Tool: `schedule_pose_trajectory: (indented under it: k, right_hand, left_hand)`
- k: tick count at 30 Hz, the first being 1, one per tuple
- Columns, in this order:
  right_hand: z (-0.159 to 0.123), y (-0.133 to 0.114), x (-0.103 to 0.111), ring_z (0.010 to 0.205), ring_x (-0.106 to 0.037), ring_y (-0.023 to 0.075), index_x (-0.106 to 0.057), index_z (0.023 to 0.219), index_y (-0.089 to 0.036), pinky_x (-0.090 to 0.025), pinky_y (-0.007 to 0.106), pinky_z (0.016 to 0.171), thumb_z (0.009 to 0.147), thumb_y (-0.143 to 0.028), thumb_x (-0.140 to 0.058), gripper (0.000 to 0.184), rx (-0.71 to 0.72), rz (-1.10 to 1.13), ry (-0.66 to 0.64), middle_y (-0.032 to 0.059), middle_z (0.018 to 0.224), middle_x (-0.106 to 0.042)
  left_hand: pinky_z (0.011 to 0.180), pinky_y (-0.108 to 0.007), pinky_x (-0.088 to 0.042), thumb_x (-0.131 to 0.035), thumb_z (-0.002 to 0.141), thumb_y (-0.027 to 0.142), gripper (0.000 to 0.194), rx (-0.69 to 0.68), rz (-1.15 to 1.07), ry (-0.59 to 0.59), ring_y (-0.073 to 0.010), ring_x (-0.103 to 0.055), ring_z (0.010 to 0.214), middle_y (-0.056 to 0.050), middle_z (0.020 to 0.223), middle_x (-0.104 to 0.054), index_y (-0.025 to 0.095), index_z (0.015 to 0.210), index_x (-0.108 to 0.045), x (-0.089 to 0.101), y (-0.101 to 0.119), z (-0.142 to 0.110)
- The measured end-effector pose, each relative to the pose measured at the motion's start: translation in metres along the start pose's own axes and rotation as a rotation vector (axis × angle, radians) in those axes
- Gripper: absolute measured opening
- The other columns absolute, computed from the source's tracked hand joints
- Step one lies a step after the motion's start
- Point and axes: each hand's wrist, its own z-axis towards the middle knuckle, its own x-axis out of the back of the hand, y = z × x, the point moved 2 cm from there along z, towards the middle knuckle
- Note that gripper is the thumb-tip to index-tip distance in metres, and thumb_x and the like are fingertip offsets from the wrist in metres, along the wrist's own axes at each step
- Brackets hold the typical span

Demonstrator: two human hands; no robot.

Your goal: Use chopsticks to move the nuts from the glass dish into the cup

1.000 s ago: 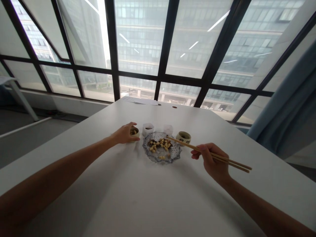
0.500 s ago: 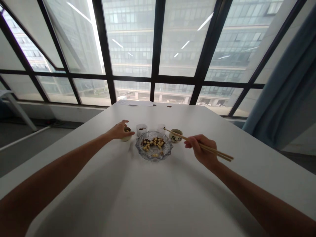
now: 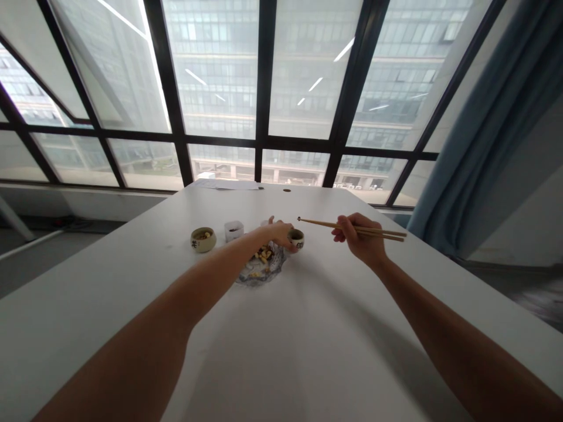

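My left hand point(image 3: 280, 233) reaches across the glass bowl point(image 3: 273, 271), thumb and fingers around the left side of a small ceramic cup point(image 3: 297, 240) with dark characters. In my right hand point(image 3: 361, 239) is a pair of chopsticks point(image 3: 323, 223), pointing left. A tiny dark piece point(image 3: 299, 218), its kind too small to tell, is pinched at their tips, just above and behind that cup. Peanuts and dark bits point(image 3: 264, 254) lie in the glass bowl, partly hidden by my left forearm. A matching ceramic cup point(image 3: 203, 241) with nuts inside stands to the left.
A translucent white cup point(image 3: 233, 230) with dark contents stands behind the bowl. Another pale cup point(image 3: 264, 223) is mostly covered by my left hand. Papers point(image 3: 226, 184) lie at the white table's far end, near a brown spot point(image 3: 287, 190). A blue curtain point(image 3: 457, 135) hangs right.
My left hand has left the nut-filled cup and moved right to the other ceramic cup. My right hand has lifted the chopsticks, with the dark piece, up from the bowl. The view has shifted right.
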Motion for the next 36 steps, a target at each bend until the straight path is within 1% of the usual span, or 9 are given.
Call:
schedule_pose_trajectory:
  k: [2,5,11,17,21,24,30,33,36]
  right_hand:
    - [0.0,-0.002,0.0,0.045,-0.065,0.0158,-0.063,0.068,-0.019,-0.052,0.025,0.042,0.088,-0.065,-0.066,0.05,-0.017,0.002,-0.061,0.0062,0.059,-0.072]
    - [0.0,-0.003,-0.001,0.045,-0.065,0.0165,-0.063,0.067,-0.02,-0.052,0.025,0.042,0.087,-0.067,-0.065,0.052,-0.042,-0.04,-0.148,0.0064,0.059,-0.072]
    - [-0.004,0.004,-0.002,0.048,-0.067,0.0183,-0.064,0.069,-0.02,-0.053,0.027,0.046,0.09,-0.068,-0.06,0.053,-0.031,-0.134,-0.187,0.0068,0.061,-0.073]
    - [-0.002,-0.001,-0.005,0.047,-0.061,0.0165,-0.069,0.071,-0.02,-0.047,0.028,0.049,0.088,-0.074,-0.056,0.058,0.158,-0.306,-0.273,0.0042,0.056,-0.068]
    - [-0.003,-0.009,-0.005,0.045,-0.059,0.0156,-0.066,0.065,-0.021,-0.044,0.027,0.047,0.09,-0.074,-0.053,0.059,0.167,-0.365,-0.261,0.0028,0.052,-0.065]
    - [-0.005,-0.014,-0.005,0.046,-0.06,0.0164,-0.063,0.063,-0.022,-0.046,0.027,0.047,0.093,-0.072,-0.05,0.059,0.134,-0.338,-0.153,0.0032,0.052,-0.065]
    - [-0.009,-0.025,-0.007,0.042,-0.061,0.0167,-0.065,0.067,-0.02,-0.049,0.028,0.042,0.095,-0.071,-0.049,0.059,0.0,-0.064,0.049,0.0041,0.052,-0.065]
    - [-0.011,-0.039,-0.008,0.04,-0.059,0.0162,-0.065,0.066,-0.02,-0.048,0.028,0.04,0.092,-0.071,-0.054,0.059,-0.02,0.005,0.061,0.0044,0.051,-0.065]
    - [-0.015,-0.05,-0.014,0.042,-0.061,0.0167,-0.067,0.067,-0.02,-0.049,0.028,0.042,0.091,-0.069,-0.058,0.055,-0.026,0.016,-0.052,0.0046,0.053,-0.066]
  left_hand:
    - [0.122,-0.057,-0.011,-0.075,0.063,0.068,0.091,-0.019,0.0,0.028,-0.0345,-0.05,0.135,-0.015,0.138,-0.062,0.021,0.138,-0.053,0.001,-0.001,0.0]
    - [0.122,-0.057,-0.009,-0.079,0.061,0.06,0.088,-0.099,0.027,0.157,-0.0337,-0.051,0.132,-0.015,0.133,-0.064,0.02,0.134,-0.054,0.004,-0.003,-0.004]
    - [0.12,-0.056,-0.011,-0.078,0.062,0.057,0.083,-0.152,0.041,0.307,-0.0339,-0.051,0.129,-0.012,0.128,-0.066,0.021,0.133,-0.054,0.008,-0.005,-0.008]
    - [0.121,-0.052,-0.014,-0.073,0.065,0.065,0.084,-0.109,0.033,0.267,-0.0317,-0.054,0.127,-0.013,0.126,-0.067,0.019,0.132,-0.057,0.011,0.002,-0.012]
    - [0.122,-0.051,-0.015,-0.071,0.064,0.07,0.086,-0.044,0.019,0.196,-0.0337,-0.054,0.128,-0.013,0.127,-0.068,0.02,0.132,-0.059,0.011,0.007,-0.012]
    - [0.122,-0.051,-0.014,-0.074,0.062,0.071,0.088,-0.003,0.005,0.133,-0.0358,-0.053,0.13,-0.013,0.13,-0.067,0.021,0.133,-0.059,0.008,0.008,-0.006]
    - [0.123,-0.056,-0.01,-0.075,0.065,0.068,0.091,-0.003,-0.027,0.04,-0.0355,-0.048,0.137,-0.015,0.14,-0.062,0.023,0.141,-0.054,0.006,0.003,0.001]
    - [0.123,-0.059,-0.004,-0.073,0.071,0.066,0.094,-0.053,-0.045,0.092,-0.0348,-0.038,0.145,-0.016,0.151,-0.053,0.022,0.15,-0.045,0.014,-0.01,-0.014]
    - [0.124,-0.056,0.001,-0.061,0.084,0.063,0.079,-0.096,-0.047,0.257,-0.0316,-0.034,0.148,-0.014,0.155,-0.049,0.021,0.149,-0.046,0.025,-0.039,-0.049]
